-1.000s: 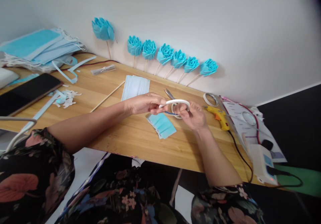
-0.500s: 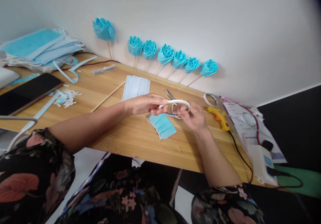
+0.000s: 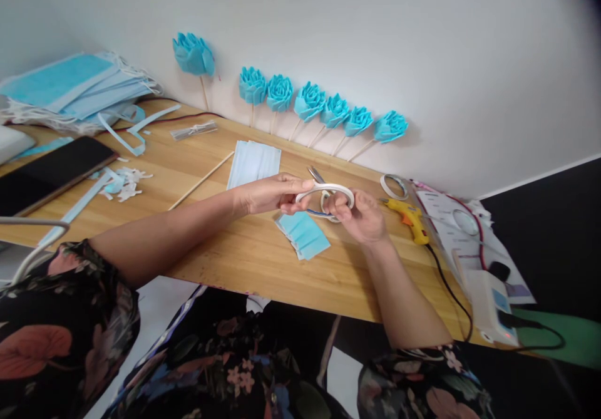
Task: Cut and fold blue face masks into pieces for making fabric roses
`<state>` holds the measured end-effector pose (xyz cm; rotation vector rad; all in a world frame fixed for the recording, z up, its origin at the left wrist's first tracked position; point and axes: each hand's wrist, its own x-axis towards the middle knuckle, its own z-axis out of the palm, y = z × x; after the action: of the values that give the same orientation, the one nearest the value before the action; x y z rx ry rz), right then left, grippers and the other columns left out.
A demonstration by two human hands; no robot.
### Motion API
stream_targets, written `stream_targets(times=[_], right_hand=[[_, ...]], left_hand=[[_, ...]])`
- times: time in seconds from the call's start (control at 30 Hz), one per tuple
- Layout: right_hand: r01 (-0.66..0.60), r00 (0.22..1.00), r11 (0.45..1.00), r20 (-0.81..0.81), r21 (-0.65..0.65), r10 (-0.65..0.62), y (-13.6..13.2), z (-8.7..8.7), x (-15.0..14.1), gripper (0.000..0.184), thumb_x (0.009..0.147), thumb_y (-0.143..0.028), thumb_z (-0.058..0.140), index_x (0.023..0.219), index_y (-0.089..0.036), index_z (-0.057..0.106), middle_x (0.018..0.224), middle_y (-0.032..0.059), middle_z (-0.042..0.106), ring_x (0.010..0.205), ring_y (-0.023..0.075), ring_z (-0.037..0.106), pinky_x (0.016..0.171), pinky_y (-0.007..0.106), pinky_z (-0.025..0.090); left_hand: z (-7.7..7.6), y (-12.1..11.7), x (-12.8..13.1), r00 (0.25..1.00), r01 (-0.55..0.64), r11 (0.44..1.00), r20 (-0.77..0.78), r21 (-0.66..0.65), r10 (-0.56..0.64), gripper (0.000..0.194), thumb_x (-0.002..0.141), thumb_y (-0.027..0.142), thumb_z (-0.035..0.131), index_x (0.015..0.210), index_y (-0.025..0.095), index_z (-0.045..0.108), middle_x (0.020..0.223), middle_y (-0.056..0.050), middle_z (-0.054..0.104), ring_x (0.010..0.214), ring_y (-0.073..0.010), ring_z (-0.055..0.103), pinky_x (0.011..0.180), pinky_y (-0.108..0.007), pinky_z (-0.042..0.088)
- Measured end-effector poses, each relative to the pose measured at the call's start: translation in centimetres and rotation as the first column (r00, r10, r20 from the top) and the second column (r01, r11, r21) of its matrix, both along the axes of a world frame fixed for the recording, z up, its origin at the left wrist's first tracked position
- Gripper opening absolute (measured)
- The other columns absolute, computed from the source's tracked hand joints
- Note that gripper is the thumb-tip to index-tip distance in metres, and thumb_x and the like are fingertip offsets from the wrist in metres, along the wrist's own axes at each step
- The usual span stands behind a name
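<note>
Both hands meet above the middle of the wooden table (image 3: 244, 256), sharing a thin white roll of tape (image 3: 335, 188). My right hand (image 3: 364, 218) grips the roll's right side, fingers curled through the ring. At the roll's left edge, my left hand (image 3: 272, 193) pinches it between thumb and fingers. A small stack of folded blue mask pieces (image 3: 303, 234) lies on the table just below the hands. Scissors (image 3: 317, 176) lie behind the roll, partly hidden.
Several blue flowers on sticks (image 3: 323, 109) lean on the wall. A flat mask (image 3: 253, 162) and a wooden stick (image 3: 201, 181) lie left. A yellow glue gun (image 3: 409, 215) with cord, another tape roll (image 3: 393, 185) and a white device (image 3: 491, 306) sit right. Masks (image 3: 70, 90) and phone (image 3: 51, 171) at far left.
Almost nothing has moved. The roll of tape has tilted slightly in the hands and my left fingers have shifted a little along its edge.
</note>
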<state>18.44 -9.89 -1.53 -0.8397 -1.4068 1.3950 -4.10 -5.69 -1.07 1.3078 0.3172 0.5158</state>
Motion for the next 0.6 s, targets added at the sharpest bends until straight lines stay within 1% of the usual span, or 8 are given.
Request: stream_targets(times=[0.1,0.17,0.27,0.4,0.5,0.6], right_hand=[[-0.01,1.0,1.0,-0.026,0.004,0.01,-0.01,0.04,0.0,0.05,0.078,-0.065,0.069,0.057,-0.021,0.06,0.049,-0.0014,0.043,0.052,0.0143,0.041,0.067,0.037,0.045],[-0.003,0.999,1.0,-0.041,0.007,0.004,0.07,0.01,0.04,0.047,0.078,-0.064,0.07,0.06,-0.022,0.062,0.048,-0.0021,0.042,0.052,0.0144,0.041,0.067,0.037,0.046],[0.027,0.998,0.999,-0.05,0.027,-0.026,0.29,0.01,0.11,0.045,0.077,-0.064,0.071,0.062,-0.022,0.064,0.048,-0.0026,0.041,0.053,0.0154,0.042,0.067,0.037,0.046],[0.039,0.997,0.997,-0.072,0.065,-0.034,0.5,0.02,0.14,0.046,0.079,-0.062,0.07,0.058,-0.022,0.061,0.049,-0.0018,0.042,0.054,0.0152,0.044,0.067,0.036,0.046],[0.056,0.998,0.996,-0.04,0.067,-0.053,0.5,-0.2,0.29,0.046,0.078,-0.064,0.07,0.061,-0.022,0.065,0.048,-0.002,0.042,0.054,0.0153,0.045,0.066,0.036,0.046],[0.065,0.997,0.995,0.027,0.071,-0.067,0.42,-0.58,0.64,0.045,0.076,-0.066,0.07,0.067,-0.022,0.071,0.049,-0.0018,0.043,0.054,0.0156,0.044,0.06,0.034,0.043]], left_hand=[[0.01,0.03,0.07,1.0,-0.002,1.0,0.011,-0.01,0.002,0.053,0.083,0.068,0.063,0.069,0.017,0.06,0.058,0.0,0.045,0.051,-0.009,0.034,0.049,-0.024,0.029],[-0.01,0.11,0.16,0.999,-0.003,1.0,0.032,-0.031,0.004,0.05,0.085,0.064,0.061,0.073,0.016,0.061,0.059,0.0,0.046,0.051,-0.0087,0.035,0.048,-0.023,0.03],[-0.05,0.33,0.28,0.997,0.008,0.998,0.074,-0.067,-0.003,0.04,0.088,0.055,0.061,0.082,0.015,0.065,0.063,0.0,0.049,0.054,-0.0097,0.039,0.048,-0.023,0.032],[-0.02,0.61,0.25,0.993,0.033,0.996,0.116,-0.081,-0.024,0.027,0.085,0.038,0.062,0.092,0.012,0.067,0.071,-0.003,0.058,0.058,-0.0102,0.046,0.052,-0.024,0.037],[0.05,0.66,0.06,0.996,0.002,0.998,0.085,-0.055,0.003,0.022,0.085,0.03,0.06,0.094,0.011,0.067,0.074,-0.005,0.062,0.057,-0.0095,0.047,0.052,-0.024,0.038],[0.12,0.62,-0.18,0.999,-0.023,1.0,0.021,-0.017,0.023,0.022,0.088,0.031,0.058,0.089,0.011,0.068,0.071,-0.005,0.063,0.053,-0.0086,0.046,0.05,-0.023,0.037]])
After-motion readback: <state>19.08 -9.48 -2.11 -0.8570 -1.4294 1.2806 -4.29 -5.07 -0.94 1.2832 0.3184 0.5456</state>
